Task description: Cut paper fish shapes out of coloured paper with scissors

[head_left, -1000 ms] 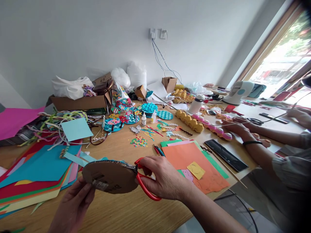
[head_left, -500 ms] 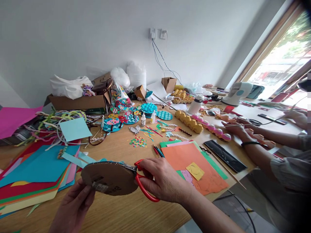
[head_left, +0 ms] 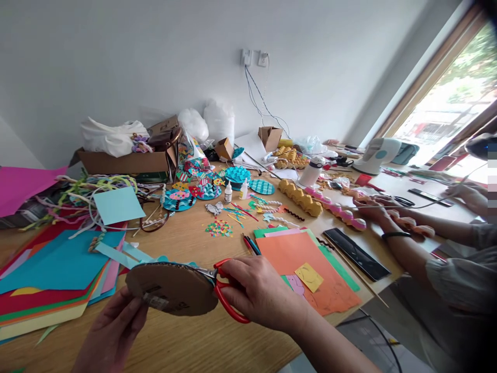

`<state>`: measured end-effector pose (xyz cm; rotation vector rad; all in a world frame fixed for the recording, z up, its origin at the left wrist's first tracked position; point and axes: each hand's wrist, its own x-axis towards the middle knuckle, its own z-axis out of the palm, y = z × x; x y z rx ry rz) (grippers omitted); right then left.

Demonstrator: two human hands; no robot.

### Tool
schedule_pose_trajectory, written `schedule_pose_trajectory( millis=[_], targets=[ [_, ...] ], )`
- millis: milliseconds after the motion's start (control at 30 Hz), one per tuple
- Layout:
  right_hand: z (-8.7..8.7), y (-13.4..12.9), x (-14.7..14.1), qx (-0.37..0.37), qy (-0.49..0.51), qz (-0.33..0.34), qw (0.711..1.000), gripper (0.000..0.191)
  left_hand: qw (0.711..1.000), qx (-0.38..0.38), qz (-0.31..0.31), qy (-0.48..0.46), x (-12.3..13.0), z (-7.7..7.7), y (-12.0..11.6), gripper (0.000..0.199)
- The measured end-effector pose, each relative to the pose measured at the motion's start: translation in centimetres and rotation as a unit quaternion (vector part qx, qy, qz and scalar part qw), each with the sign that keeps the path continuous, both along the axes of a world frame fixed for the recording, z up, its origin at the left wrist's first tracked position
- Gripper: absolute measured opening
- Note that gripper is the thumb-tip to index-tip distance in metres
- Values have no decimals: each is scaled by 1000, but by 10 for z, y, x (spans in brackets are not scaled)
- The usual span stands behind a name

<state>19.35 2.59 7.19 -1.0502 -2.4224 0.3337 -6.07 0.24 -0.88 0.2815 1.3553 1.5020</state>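
A round piece of brown cardboard [head_left: 174,290] is held tilted above the table, its printed underside towards me. Scraps of blue paper [head_left: 161,258] show along its far edge. My left hand [head_left: 116,321] pinches its left rim between thumb and fingers. In my right hand [head_left: 264,292] is a pair of scissors with red handles [head_left: 235,308], fingers through the loops. The scissor blades lie at the disc's right edge, partly hidden behind it. Light-blue paper strips [head_left: 120,252] lie behind the disc on the left.
Stacked coloured paper [head_left: 58,264] lies left; orange paper [head_left: 287,251] and a black phone-like slab [head_left: 355,253] lie right. Glue bottles [head_left: 228,192], confetti [head_left: 219,228] and egg-carton strips [head_left: 298,197] are farther back. A co-worker's hands [head_left: 375,212] work at the right.
The disc, scissors and both hands sit slightly farther left in view, along with a small camera shift. More of the scissor blades shows at the disc's edge.
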Motion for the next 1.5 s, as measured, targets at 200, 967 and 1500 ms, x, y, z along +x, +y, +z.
schedule_pose_trajectory(
  millis=[200,967,1500],
  targets=[
    [2,-2,0,-7,6,-1,1000,13,998,-7,-10,-69,-5,-3,-1,32],
    [8,2,5,-15,-15,28,999,19,998,-6,-25,-53,-3,-6,-3,49],
    [8,1,3,-41,12,47,998,16,994,13,-103,-32,-15,-20,-4,40]
  ],
)
